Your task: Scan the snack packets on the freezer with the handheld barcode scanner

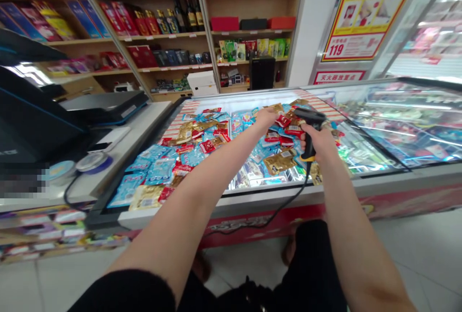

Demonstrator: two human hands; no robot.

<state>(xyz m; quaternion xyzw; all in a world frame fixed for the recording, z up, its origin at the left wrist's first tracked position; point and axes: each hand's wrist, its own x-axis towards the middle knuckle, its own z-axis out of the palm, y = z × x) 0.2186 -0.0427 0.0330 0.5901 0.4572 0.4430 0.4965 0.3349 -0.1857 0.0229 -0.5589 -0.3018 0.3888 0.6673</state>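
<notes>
My right hand (321,142) is wrapped around the handle of a black barcode scanner (311,117) with a yellow base. The scanner's head points left, towards my other hand, and a black cable hangs from its handle. My left hand (266,116) is closed at the edge of a gold snack packet (277,108) on the far side of the pile; its fingertips are partly hidden. Blue packets (160,170), red packets (208,146) and other gold packets (279,162) lie heaped about both hands on the glass top of a freezer (249,190).
On the left counter (144,126) stand a dark scale (104,106), a phone (100,147) and round tubs (94,162). The scanner cable (281,208) droops over the freezer's front. Shelves (169,35) of boxes and bottles line the back. Another freezer section (415,124) extends right.
</notes>
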